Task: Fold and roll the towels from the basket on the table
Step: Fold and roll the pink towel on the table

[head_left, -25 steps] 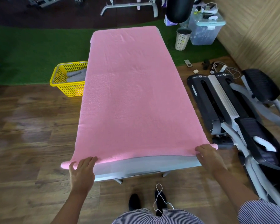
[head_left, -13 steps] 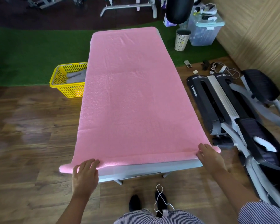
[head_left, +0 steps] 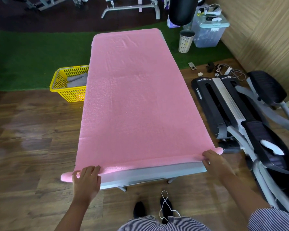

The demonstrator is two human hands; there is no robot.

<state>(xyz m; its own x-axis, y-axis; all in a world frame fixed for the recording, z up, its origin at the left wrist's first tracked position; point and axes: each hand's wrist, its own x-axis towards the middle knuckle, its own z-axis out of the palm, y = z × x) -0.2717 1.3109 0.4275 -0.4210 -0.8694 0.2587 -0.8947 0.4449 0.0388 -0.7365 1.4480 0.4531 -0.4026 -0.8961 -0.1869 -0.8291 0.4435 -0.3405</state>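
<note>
Towel (head_left: 137,100) flat on table (head_left: 150,174), near rolled edge under left hand (head_left: 86,180) and right hand (head_left: 214,161), fingers curled on it.

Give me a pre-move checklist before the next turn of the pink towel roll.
1. Left hand on the rolled near edge of the pink terry towel: ok.
2. Right hand on the roll's other end: ok.
3. Roll even across its width: not ok, its ends stick out past both hands.
4. Towel ahead lying flat: ok, only faint creases.
5. Towel square on the grey padded table: ok.
6. Yellow plastic basket clear of the towel: cannot tell, the towel hides its near side.
</note>
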